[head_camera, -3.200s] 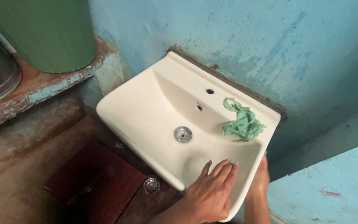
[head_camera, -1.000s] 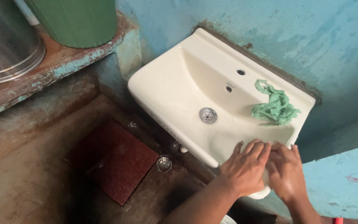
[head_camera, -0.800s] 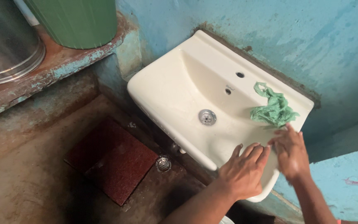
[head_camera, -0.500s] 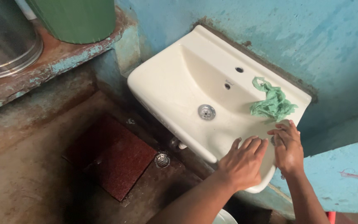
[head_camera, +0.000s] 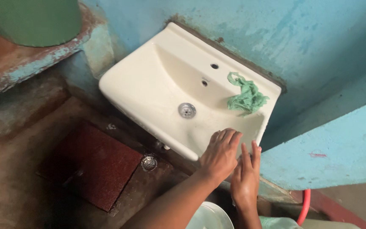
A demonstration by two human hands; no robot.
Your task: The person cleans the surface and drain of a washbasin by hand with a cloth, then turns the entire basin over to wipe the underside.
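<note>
Basin [head_camera: 149,80], cream, fixed to the blue wall, lies just ahead of both hands. Left hand [head_camera: 219,153] rests flat, fingers spread, on the near front rim. Right hand [head_camera: 245,178] lies open against the outer face of the near corner, holding nothing. Judgement: even pressure along the rim's underside would serve best. Bowl holds only a drain [head_camera: 187,110]; green cloth [head_camera: 245,97] sits on the ledge beyond the hands.
</note>
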